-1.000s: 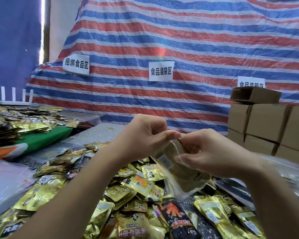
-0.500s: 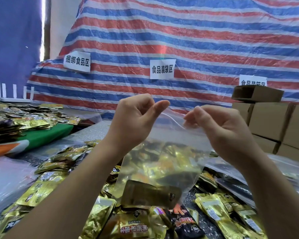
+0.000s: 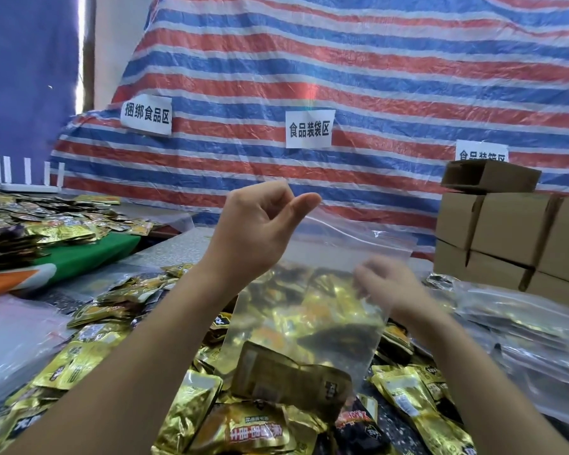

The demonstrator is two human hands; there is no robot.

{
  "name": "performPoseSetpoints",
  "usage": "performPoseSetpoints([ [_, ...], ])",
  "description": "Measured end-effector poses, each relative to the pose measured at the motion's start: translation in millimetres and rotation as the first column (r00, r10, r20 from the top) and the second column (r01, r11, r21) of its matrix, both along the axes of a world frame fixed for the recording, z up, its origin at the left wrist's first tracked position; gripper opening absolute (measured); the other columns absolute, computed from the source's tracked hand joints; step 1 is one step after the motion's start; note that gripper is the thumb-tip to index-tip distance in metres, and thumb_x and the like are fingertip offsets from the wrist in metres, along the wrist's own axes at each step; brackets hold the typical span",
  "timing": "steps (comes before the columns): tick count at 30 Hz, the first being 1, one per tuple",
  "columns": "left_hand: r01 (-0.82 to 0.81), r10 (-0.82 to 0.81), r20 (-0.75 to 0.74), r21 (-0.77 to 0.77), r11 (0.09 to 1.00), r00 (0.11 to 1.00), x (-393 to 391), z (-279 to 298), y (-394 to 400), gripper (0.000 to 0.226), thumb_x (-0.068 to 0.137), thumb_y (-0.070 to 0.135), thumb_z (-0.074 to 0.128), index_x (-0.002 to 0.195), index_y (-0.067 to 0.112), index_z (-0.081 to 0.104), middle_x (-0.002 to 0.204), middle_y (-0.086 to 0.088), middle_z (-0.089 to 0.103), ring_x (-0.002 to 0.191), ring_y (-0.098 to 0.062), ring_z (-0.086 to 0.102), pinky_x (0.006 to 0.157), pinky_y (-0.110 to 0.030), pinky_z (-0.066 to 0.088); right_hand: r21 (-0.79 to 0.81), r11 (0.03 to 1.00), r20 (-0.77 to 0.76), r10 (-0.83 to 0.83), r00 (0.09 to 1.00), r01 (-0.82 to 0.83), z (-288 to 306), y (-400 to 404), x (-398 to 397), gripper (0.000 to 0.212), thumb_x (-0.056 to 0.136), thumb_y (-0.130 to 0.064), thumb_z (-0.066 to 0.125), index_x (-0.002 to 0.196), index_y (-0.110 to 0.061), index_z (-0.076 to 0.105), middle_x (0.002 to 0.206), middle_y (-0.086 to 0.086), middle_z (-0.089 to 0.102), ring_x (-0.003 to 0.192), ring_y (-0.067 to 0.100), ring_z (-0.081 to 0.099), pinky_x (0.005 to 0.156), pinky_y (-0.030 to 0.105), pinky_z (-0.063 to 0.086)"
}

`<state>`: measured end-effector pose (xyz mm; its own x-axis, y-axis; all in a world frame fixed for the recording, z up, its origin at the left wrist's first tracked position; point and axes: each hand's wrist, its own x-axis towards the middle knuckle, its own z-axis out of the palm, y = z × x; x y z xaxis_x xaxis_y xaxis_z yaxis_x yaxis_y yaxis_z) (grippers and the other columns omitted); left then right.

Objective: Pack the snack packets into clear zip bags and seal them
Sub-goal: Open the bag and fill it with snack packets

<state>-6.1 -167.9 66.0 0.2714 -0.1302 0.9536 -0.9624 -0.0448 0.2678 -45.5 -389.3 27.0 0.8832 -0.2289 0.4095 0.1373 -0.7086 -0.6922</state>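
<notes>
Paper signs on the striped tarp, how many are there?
3. One paper sign hangs at the left of the striped tarp, one near the middle, and one at the right, its lower edge cut off by the cardboard boxes. Others may be hidden.

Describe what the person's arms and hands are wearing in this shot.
Nothing is worn on either. The left hand and right hand are bare, with no gloves, rings or watch in view, and both forearms are uncovered to the frame's lower edge, so no sleeve shows. The right hand is motion-blurred.
</notes>
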Motion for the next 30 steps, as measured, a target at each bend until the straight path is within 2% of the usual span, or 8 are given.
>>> performPoseSetpoints([
  [3, 0.007, -0.007, -0.001, 0.004, 1.0, 1.0, -1, 1, 1, 0.051, 0.088, 0.042, 0.058, 0.061, -0.001, 0.052, 0.052, -0.009, 0.047, 0.048, -0.015, 0.038, 0.047, -0.022, 0.032, -0.087, 0.996, -0.027, 0.025, 0.999, -0.027, -7, 6, 4, 0.019, 0.1, -0.03, 0.055, 0.089, -0.019, 0.067, 0.086, 0.001, 0.07, 0.081, 0.014, 0.067, 0.075, 0.032, 0.054],
  [6, 0.008, -0.008, 0.0, -0.003, 1.0, 1.0, -2, 3, 1, 0.053, 0.088, 0.043, 0.057, 0.061, -0.002, 0.052, 0.053, -0.012, 0.047, 0.049, -0.022, 0.04, 0.048, -0.025, 0.033, -0.137, 0.989, -0.038, 0.043, 0.998, -0.048, -12, 6, 11, 0.014, 0.098, -0.038, 0.057, 0.095, -0.027, 0.066, 0.092, -0.009, 0.069, 0.086, 0.003, 0.064, 0.071, 0.022, 0.051],
  [9, 0.008, -0.008, 0.008, -0.003, 1.0, 1.0, -4, 3, 1, 0.053, 0.088, 0.042, 0.057, 0.06, -0.003, 0.052, 0.053, -0.013, 0.047, 0.05, -0.024, 0.041, 0.048, -0.027, 0.033, -0.191, 0.979, -0.055, 0.066, 0.996, -0.076, -22, 2, 24, 0.014, 0.098, -0.037, 0.059, 0.108, -0.029, 0.066, 0.101, -0.015, 0.066, 0.095, -0.001, 0.062, 0.084, 0.025, 0.053],
  [14, 0.011, -0.011, 0.009, 0.016, 1.0, 1.0, -5, 2, -3, 0.052, 0.088, 0.042, 0.058, 0.06, -0.002, 0.051, 0.053, -0.012, 0.047, 0.051, -0.024, 0.041, 0.049, -0.031, 0.035, -0.518, 0.847, -0.188, 0.026, 0.982, -0.121, -26, 6, 54, 0.037, 0.095, -0.025, 0.06, 0.132, -0.021, 0.06, 0.132, -0.001, 0.061, 0.12, 0.018, 0.056, 0.103, 0.035, 0.046],
  [21, 0.004, -0.004, -0.002, 0.015, 1.0, 1.0, -6, 2, -2, 0.053, 0.088, 0.041, 0.059, 0.06, -0.004, 0.051, 0.054, -0.017, 0.047, 0.052, -0.028, 0.041, 0.049, -0.038, 0.035, -0.625, 0.741, -0.394, -0.029, 0.919, -0.245, -32, 9, 82, 0.042, 0.098, -0.031, 0.051, 0.14, -0.033, 0.051, 0.147, 0.0, 0.049, 0.129, 0.022, 0.05, 0.104, 0.039, 0.042],
  [25, -0.003, 0.003, -0.004, 0.017, 1.0, 1.0, -6, 3, -1, 0.053, 0.088, 0.041, 0.059, 0.061, -0.004, 0.052, 0.054, -0.018, 0.048, 0.052, -0.028, 0.042, 0.05, -0.038, 0.035, -0.685, 0.631, -0.505, -0.052, 0.862, -0.364, -37, 13, 87, 0.02, 0.097, -0.02, 0.047, 0.115, -0.025, 0.055, 0.119, -0.002, 0.06, 0.098, 0.019, 0.055, 0.078, 0.034, 0.04],
  [27, -0.007, 0.007, -0.005, 0.019, 1.0, 1.0, -6, 3, -1, 0.053, 0.088, 0.041, 0.059, 0.061, -0.004, 0.052, 0.055, -0.018, 0.049, 0.052, -0.028, 0.042, 0.05, -0.038, 0.036, -0.736, 0.587, -0.47, -0.085, 0.878, -0.337, -41, 13, 88, 0.015, 0.094, -0.014, 0.049, 0.105, -0.022, 0.056, 0.106, -0.001, 0.058, 0.089, 0.021, 0.054, 0.075, 0.034, 0.04],
  [30, -0.009, 0.009, -0.013, 0.02, 1.0, 1.0, -7, 3, 0, 0.054, 0.088, 0.041, 0.059, 0.061, -0.005, 0.052, 0.055, -0.019, 0.049, 0.053, -0.028, 0.042, 0.05, -0.038, 0.036, -0.809, 0.518, -0.372, -0.087, 0.924, -0.277, -46, 13, 91, 0.014, 0.091, -0.018, 0.054, 0.102, -0.019, 0.062, 0.106, 0.005, 0.058, 0.093, 0.026, 0.057, 0.076, 0.035, 0.042],
])
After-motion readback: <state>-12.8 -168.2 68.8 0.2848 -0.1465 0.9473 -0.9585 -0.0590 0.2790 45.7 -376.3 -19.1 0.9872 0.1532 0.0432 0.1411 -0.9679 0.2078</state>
